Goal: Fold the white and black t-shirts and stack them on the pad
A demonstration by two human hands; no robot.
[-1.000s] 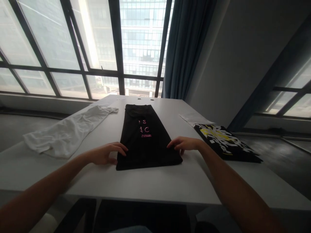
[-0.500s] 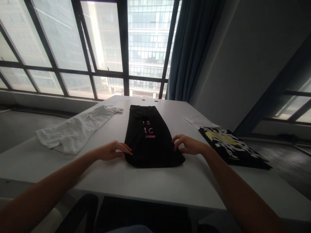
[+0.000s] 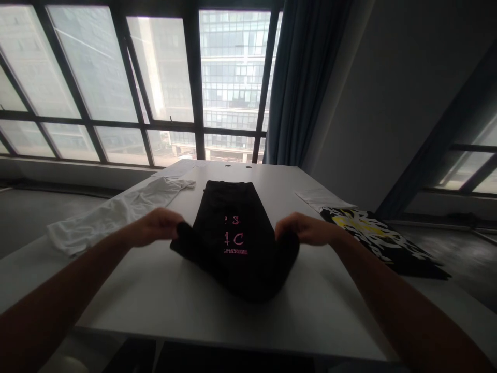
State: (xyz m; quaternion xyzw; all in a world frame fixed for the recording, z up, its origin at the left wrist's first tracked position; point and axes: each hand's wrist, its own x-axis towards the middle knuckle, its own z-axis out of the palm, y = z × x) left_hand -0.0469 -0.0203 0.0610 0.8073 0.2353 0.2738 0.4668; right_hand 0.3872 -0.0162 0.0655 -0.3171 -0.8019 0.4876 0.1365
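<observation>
A black T-shirt (image 3: 236, 207), folded into a long strip with pink print, lies in front of me. Its far part rests on the white table (image 3: 155, 300), while the near end is lifted and sags in the middle. My left hand (image 3: 157, 228) is closed on the near left corner, and my right hand (image 3: 303, 228) is closed on the near right side, where the cloth bunches up. Both hands are a little blurred, and the fingertips are partly hidden by the cloth.
Left of the black T-shirt lies a crumpled white garment (image 3: 128, 207). On the right edge are a black garment with white and yellow print (image 3: 380, 238) and a folded white cloth (image 3: 324, 199). A blue curtain (image 3: 298, 103) and windows stand behind the table.
Both hands have taken hold of the near corners and raised that end off the table. The T-shirt's near end, flat before, now hangs curved between them.
</observation>
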